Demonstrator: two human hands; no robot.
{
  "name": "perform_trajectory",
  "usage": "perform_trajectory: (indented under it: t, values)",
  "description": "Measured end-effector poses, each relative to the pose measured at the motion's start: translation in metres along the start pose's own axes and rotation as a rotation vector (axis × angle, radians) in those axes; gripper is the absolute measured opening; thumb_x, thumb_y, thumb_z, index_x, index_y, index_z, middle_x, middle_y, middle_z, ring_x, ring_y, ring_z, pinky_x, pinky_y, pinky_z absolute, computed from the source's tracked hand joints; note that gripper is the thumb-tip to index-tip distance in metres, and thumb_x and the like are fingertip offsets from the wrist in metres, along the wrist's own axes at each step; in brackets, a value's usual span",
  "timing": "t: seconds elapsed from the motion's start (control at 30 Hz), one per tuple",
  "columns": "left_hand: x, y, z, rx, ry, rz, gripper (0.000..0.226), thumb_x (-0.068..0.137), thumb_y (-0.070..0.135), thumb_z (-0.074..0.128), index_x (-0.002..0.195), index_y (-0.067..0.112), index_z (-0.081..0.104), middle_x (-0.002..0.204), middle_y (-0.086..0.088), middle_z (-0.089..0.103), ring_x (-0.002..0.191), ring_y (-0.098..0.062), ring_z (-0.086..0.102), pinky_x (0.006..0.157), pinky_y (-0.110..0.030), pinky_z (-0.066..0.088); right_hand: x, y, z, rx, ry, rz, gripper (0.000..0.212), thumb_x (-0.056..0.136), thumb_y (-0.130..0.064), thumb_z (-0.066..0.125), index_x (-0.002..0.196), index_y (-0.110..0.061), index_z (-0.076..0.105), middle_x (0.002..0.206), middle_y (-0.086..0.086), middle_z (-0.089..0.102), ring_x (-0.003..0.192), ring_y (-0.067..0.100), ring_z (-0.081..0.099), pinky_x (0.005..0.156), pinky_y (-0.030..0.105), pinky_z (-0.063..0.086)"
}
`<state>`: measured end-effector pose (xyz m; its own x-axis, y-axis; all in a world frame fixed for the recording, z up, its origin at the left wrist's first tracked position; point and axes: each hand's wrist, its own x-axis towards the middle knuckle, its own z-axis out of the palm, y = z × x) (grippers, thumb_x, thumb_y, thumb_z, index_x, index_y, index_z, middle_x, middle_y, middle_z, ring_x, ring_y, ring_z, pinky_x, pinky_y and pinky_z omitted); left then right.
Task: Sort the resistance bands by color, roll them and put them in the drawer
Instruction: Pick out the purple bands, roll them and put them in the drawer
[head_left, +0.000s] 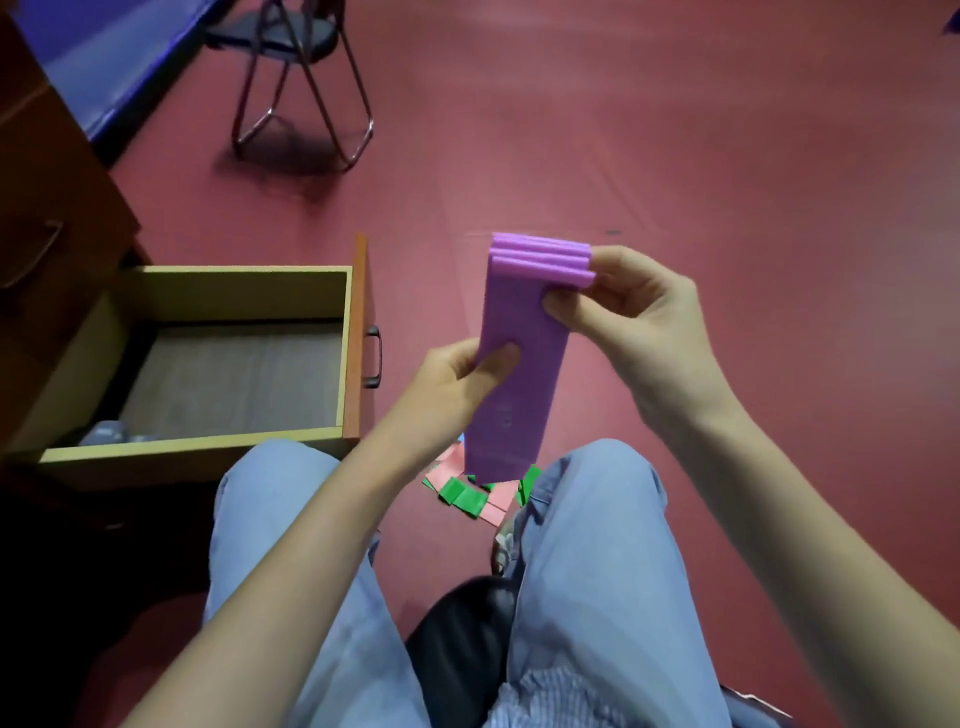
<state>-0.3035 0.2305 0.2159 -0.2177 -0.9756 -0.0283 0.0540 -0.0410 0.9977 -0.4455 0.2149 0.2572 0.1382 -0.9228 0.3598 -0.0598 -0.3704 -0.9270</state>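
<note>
several purple bands (519, 332), stacked flat into one strip, are held up in front of the person. their long axis runs from the looped top ends, farthest from the body, down toward the lap, and the bottom leans a little left. the right hand (628, 312) pinches the top right corner, thumb on the near face and fingertips against the bunched loops. the left hand (457, 384) grips the left edge about midway down, thumb pressed across the near face, its other fingers hidden behind the strip. both hands are closed on the same stack, and the lower half hangs free below the left hand. rolling would likely start at the top end, where the right hand is. the open drawer (239, 291) lies to the left, nearer the left hand, with its front panel and handle (373, 356) standing between its inside and the bands, so a roll must go over that edge. green bands (462, 496) and pink bands (447, 470) lie mixed on the floor (727, 156) between the knees, right under the hanging end. bare floor stretches ahead and to the right, and a folding chair (301, 78) stands well apart.
</note>
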Motion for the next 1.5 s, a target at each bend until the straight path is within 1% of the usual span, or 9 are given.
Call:
perform_trajectory:
  t: [0.13, 0.27, 0.47, 0.57, 0.77, 0.87, 1.0, 1.17, 1.5]
  values:
    - [0.006, -0.005, 0.001, 0.053, 0.126, -0.038, 0.014, 0.089, 0.012, 0.053, 0.088, 0.008, 0.066, 0.078, -0.003, 0.065, 0.073, -0.010, 0.055, 0.063, -0.020, 0.045, -0.012, 0.012, -0.002, -0.160, -0.094, -0.160, 0.030, 0.071, 0.005, 0.062, 0.075, -0.025, 0.065, 0.079, -0.009, 0.059, 0.075, -0.001, 0.057, 0.074, 0.015, 0.047]
    - [0.002, -0.008, -0.003, -0.122, 0.095, -0.183, 0.019, 0.085, 0.005, 0.054, 0.075, 0.014, 0.068, 0.056, 0.005, 0.067, 0.052, -0.005, 0.058, 0.052, -0.015, 0.045, -0.032, 0.033, -0.001, -0.320, -0.178, -0.167, 0.020, 0.073, -0.002, 0.061, 0.084, -0.018, 0.067, 0.091, -0.008, 0.053, 0.089, 0.004, 0.054, 0.086, 0.012, 0.041]
    - [0.000, -0.015, -0.002, -0.342, -0.021, -0.322, 0.042, 0.089, 0.043, 0.040, 0.079, 0.013, 0.068, 0.072, -0.002, 0.058, 0.064, -0.011, 0.049, 0.061, -0.022, 0.041, -0.046, 0.052, 0.003, -0.355, -0.021, -0.109, 0.032, 0.072, 0.006, 0.061, 0.094, -0.017, 0.066, 0.098, -0.012, 0.051, 0.095, 0.005, 0.054, 0.090, 0.011, 0.041]
    - [-0.001, -0.021, 0.001, -0.210, 0.006, -0.236, 0.022, 0.089, 0.026, 0.048, 0.087, 0.013, 0.065, 0.071, 0.004, 0.068, 0.065, -0.008, 0.060, 0.063, -0.019, 0.049, -0.046, 0.052, 0.002, -0.387, -0.054, -0.086, 0.032, 0.074, 0.002, 0.057, 0.098, -0.017, 0.065, 0.103, -0.012, 0.051, 0.100, 0.005, 0.053, 0.093, 0.012, 0.041]
    - [0.001, -0.028, -0.001, -0.133, 0.085, -0.098, 0.016, 0.091, 0.016, 0.048, 0.086, 0.016, 0.063, 0.066, 0.010, 0.068, 0.061, -0.001, 0.059, 0.061, -0.017, 0.047, -0.049, 0.048, -0.001, 0.108, -0.049, 0.370, 0.054, 0.072, -0.018, 0.048, 0.125, -0.028, 0.046, 0.134, -0.007, 0.049, 0.124, 0.003, 0.046, 0.105, 0.022, 0.036]
    - [0.000, -0.024, 0.008, -0.145, 0.088, -0.022, 0.017, 0.093, 0.015, 0.044, 0.090, 0.016, 0.061, 0.075, 0.005, 0.067, 0.065, -0.002, 0.060, 0.061, -0.014, 0.048, -0.050, 0.052, 0.008, 0.104, -0.152, 0.477, 0.074, 0.070, -0.054, 0.057, 0.134, -0.023, 0.038, 0.137, -0.006, 0.047, 0.121, 0.007, 0.049, 0.110, 0.030, 0.033]
    - [-0.001, -0.022, 0.020, -0.092, 0.151, 0.035, 0.015, 0.095, 0.018, 0.040, 0.101, 0.018, 0.054, 0.089, 0.001, 0.061, 0.080, -0.010, 0.057, 0.075, -0.020, 0.048, -0.057, 0.054, 0.034, 0.047, -0.114, 0.510, 0.060, 0.089, -0.046, 0.038, 0.143, -0.032, 0.017, 0.142, -0.008, 0.040, 0.124, 0.002, 0.043, 0.107, 0.023, 0.034]
    - [-0.002, -0.024, 0.024, -0.106, 0.216, 0.046, 0.013, 0.096, 0.019, 0.038, 0.104, 0.021, 0.047, 0.091, 0.007, 0.058, 0.084, -0.007, 0.056, 0.084, -0.023, 0.046, -0.057, 0.053, 0.037, 0.123, -0.139, 0.465, 0.040, 0.098, -0.024, 0.027, 0.138, -0.026, 0.022, 0.108, -0.020, 0.052, 0.082, -0.023, 0.054, 0.074, 0.000, 0.044]
    - [-0.002, -0.023, 0.012, -0.033, 0.149, 0.146, 0.013, 0.092, 0.016, 0.048, 0.099, 0.024, 0.055, 0.090, 0.003, 0.062, 0.084, -0.013, 0.059, 0.080, -0.027, 0.048, -0.041, 0.047, 0.020, 0.050, -0.064, 0.357, 0.025, 0.086, -0.001, 0.054, 0.104, -0.018, 0.054, 0.092, -0.005, 0.062, 0.083, 0.006, 0.060, 0.071, 0.030, 0.056]
